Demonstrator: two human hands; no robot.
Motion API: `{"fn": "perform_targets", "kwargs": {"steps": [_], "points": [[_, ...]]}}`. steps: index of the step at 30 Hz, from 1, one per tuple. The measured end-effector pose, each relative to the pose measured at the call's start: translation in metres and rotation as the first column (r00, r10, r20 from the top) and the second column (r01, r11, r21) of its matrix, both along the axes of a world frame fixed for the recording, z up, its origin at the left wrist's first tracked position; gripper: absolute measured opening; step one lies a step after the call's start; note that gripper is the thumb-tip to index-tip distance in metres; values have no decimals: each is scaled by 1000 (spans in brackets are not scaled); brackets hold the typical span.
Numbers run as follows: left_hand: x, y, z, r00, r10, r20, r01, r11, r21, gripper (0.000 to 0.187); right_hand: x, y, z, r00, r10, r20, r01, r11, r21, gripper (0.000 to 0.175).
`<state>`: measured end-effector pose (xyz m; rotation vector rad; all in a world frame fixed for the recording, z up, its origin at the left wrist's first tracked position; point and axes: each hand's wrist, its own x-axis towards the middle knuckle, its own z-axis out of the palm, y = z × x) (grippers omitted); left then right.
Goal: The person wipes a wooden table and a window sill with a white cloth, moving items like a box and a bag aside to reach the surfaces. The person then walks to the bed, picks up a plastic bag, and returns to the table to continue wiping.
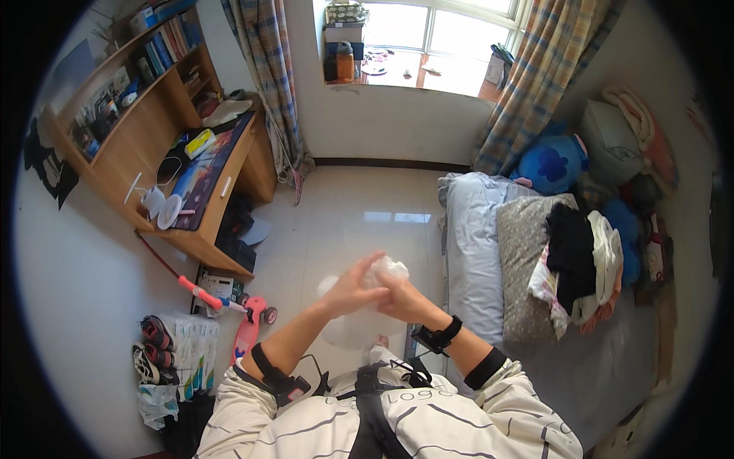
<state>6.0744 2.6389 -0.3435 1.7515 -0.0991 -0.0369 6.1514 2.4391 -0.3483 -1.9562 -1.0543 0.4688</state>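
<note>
Both hands meet in front of my body, over the tiled floor. My right hand [401,297] is closed on a bunched piece of white, translucent plastic film [390,268], which sticks up above the fingers. My left hand [356,290] lies against it from the left, thumb and fingers spread around the bunch; whether it grips the film cannot be told. Below the hands hangs or lies a pale, see-through rounded shape [352,333], seemingly part of the same plastic. A foot shows just beneath it. Straps and small devices sit on both forearms.
At left stand a wooden desk [229,189] with shelves, a pink scooter [248,330], shoes [155,338] and plastic-wrapped packs [195,350]. At right is a bed [579,367] with a grey patterned pillow [516,275], clothes [573,252] and a blue plush toy [553,163]. Curtains flank a window ledge [401,80].
</note>
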Motion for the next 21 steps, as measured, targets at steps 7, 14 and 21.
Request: {"fn": "perform_targets", "kwargs": {"steps": [7,14,21], "points": [[185,71,27,942,208,-265,-322,788,-525,33,192,49,35,959,-250,136,203,937,285,89],[388,116,1,986,-115,-120,14,780,-626,44,366,135,5,884,-103,-456,332,826,457,56],[624,217,-3,972,-9,-233,-19,993,-115,48,572,82,1,729,-321,-604,643,626,442,41]]}}
